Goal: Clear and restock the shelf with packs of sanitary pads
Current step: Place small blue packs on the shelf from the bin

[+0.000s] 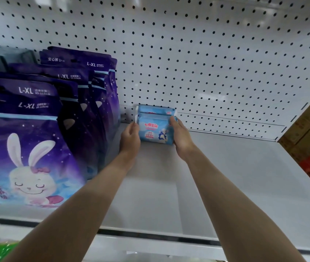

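Light-blue pad packs [156, 127]; purple starry bunny bags [27, 148]; white black-dotted pegboard [207, 63].

Single head view, close, facing forward-down into shelf [226, 176].

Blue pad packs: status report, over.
Left hand and right hand grip the blue pad packs, one side each. Packs upright at the back of the shelf, right of the purple packs. Nothing in the way.

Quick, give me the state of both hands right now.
Left hand: grips the left side of the blue packs.
Right hand: grips their right side.
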A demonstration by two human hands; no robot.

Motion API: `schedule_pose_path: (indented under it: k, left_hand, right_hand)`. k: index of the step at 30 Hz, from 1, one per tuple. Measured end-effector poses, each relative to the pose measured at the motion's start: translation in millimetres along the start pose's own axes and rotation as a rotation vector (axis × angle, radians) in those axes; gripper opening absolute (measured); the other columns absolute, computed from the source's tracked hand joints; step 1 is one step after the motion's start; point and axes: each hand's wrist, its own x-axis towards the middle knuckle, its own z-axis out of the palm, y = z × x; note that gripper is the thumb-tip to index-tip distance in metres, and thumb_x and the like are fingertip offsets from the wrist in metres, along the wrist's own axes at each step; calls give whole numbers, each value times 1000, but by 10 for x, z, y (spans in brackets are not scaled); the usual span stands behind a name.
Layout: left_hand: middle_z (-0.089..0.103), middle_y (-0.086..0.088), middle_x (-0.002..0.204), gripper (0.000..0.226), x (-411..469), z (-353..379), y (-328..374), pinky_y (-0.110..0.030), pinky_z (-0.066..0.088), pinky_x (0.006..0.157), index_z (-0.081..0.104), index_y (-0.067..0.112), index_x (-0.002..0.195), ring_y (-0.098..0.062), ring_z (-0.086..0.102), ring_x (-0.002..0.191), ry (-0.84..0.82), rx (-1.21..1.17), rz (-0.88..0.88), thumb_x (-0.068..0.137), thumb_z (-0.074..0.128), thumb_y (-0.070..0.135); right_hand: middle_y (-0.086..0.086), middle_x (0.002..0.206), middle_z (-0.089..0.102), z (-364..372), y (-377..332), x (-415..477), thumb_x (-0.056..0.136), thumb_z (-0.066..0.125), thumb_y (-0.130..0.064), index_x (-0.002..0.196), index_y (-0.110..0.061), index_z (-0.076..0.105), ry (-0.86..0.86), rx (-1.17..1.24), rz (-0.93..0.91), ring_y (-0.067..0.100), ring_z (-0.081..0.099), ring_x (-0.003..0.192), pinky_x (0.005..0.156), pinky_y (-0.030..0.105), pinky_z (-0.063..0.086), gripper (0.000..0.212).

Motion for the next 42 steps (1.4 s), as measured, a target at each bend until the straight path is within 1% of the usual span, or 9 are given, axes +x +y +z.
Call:
schedule_pose_path:
  k: [7,10,14,18,23,27,35,40,42]
  left_hand:
    - [65,-1,89,25,39,-35,-16,-16,49,66,60,13,101,-10,60,78,54,-8,32,103,36,13]
    - [66,-3,97,25,58,-40,-2,-25,52,75,60,17,105,-12,62,84,59,11,32,103,36,16]
    - [63,8,91,23,79,-41,-43,-23,50,75,58,21,110,-4,60,81,64,19,54,103,37,16]
    - [63,10,90,25,63,-58,-82,-21,49,73,60,18,113,-2,59,79,55,21,48,103,36,16]
    - [65,3,94,23,56,-60,-98,-33,51,80,60,22,103,-14,62,86,90,49,39,101,38,17]
    - [68,4,94,27,25,-38,-53,-32,53,81,64,14,111,-13,65,87,49,11,15,100,39,15]
    - [70,1,99,26,-81,-115,1,-41,55,89,65,20,106,-18,67,94,-6,44,13,97,40,20]
    - [69,-8,110,30,-138,-157,28,-34,48,86,63,17,110,-20,62,94,-40,105,38,92,40,26]
    - [68,-7,112,29,-175,-195,69,-34,48,88,61,13,117,-19,61,96,-66,119,34,100,39,19]
  right_hand:
    - [-2,99,69,113,56,-12,105,41,-29,112,-25,56,-2,35,-16,14,67,88,86,30,55,16]
    - [-1,98,69,156,33,-35,105,42,-28,114,-23,56,-7,45,-18,14,67,86,83,29,55,18]
    - [-2,94,69,155,19,-79,103,46,-29,115,-21,56,14,58,-20,11,68,81,71,21,56,18]
    - [-4,94,69,134,55,-131,102,49,-31,108,-22,59,44,34,-35,13,67,87,79,23,54,15]
    - [-3,98,69,121,98,-191,102,49,-31,99,-23,60,57,-15,-40,15,65,95,92,28,50,14]
    - [-4,100,67,134,71,-248,105,42,-23,108,-18,58,47,-31,-62,5,63,85,69,11,50,17]
    - [-5,97,63,163,76,-304,105,40,-23,107,-19,56,66,-126,-47,1,59,81,60,6,46,17]
    - [-8,100,62,137,30,-362,104,44,-25,120,-16,54,82,-159,-73,2,59,84,60,6,44,21]
    - [-9,118,59,120,-1,-428,104,44,-28,131,-15,48,77,-173,-59,6,58,105,79,9,41,31]
